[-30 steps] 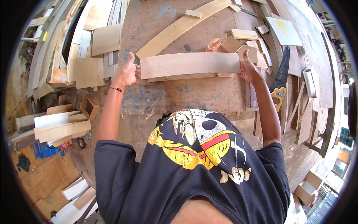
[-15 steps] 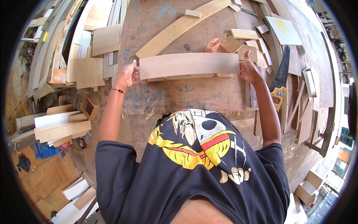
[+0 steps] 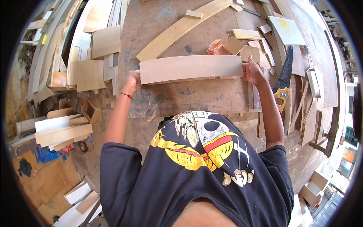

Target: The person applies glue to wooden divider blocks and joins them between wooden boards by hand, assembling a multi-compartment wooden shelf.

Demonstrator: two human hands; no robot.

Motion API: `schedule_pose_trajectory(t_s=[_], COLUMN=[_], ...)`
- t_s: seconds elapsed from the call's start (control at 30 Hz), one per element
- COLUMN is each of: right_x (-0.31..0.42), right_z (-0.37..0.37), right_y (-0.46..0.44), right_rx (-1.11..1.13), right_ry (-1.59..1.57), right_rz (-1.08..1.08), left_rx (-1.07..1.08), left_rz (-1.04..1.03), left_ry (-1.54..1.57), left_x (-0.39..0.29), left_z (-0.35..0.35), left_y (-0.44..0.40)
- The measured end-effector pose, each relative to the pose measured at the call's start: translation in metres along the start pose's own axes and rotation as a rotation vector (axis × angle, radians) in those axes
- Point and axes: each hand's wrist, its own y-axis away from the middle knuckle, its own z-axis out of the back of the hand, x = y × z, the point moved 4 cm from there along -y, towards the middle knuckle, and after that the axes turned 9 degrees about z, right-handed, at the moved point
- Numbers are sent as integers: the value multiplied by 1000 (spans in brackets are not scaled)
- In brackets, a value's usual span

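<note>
A long pale wooden board [image 3: 191, 69] spans the space between my hands over the workbench [image 3: 170, 99]. My left hand [image 3: 133, 79], with a beaded bracelet at the wrist, grips its left end; some of those fingers are hidden. At the opposite end, my right hand [image 3: 253, 72] holds the board with the thumb pointing up and the fingers at the edge. Behind it, a longer light plank [image 3: 181, 30] lies slantwise on the bench, bearing a small wood block [image 3: 194, 14].
A handsaw [image 3: 284, 77] with a yellow handle lies to the right. Small wood offcuts [image 3: 246, 34] and a crumpled orange-and-clear packet [image 3: 215, 47] sit beyond the board. Stacked panels [image 3: 89, 75] line the left side, with more boards [image 3: 64, 132] lower down.
The board's left end has dropped slightly and its broad face is turned more toward me. My left hand has shifted a little down and its thumb no longer sticks up.
</note>
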Motion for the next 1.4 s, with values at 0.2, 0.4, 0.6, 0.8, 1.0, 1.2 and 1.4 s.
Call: schedule_pose_trajectory(t_s=[0.2,0.4,0.6,0.8,1.0,1.2,1.4], right_x=[-14,-22,-25,-26,-27,-19,-18], right_z=[16,21,23,19,25,19,17], right_y=[-16,-28,-31,-30,-39,-30,-22], right_rx=[-23,-10,-45,-93,-113,-127,-124], right_ry=[-14,18,147,143,123,60,22], right_rz=[82,162,209,269,348,450,518], left_rx=[-35,-135,-154,-160,-132,-113,-160], left_rz=[-25,-64,-124,-142,-166,-322,-286], left_ry=[-6,-217,-251,-263,-199,-211,-165], left_x=[-4,-14,-9,-9,-16,-18,-17], left_z=[-7,-21,-16,-17,-28,-26,-29], left_y=[9,20,14,11,19,15,23])
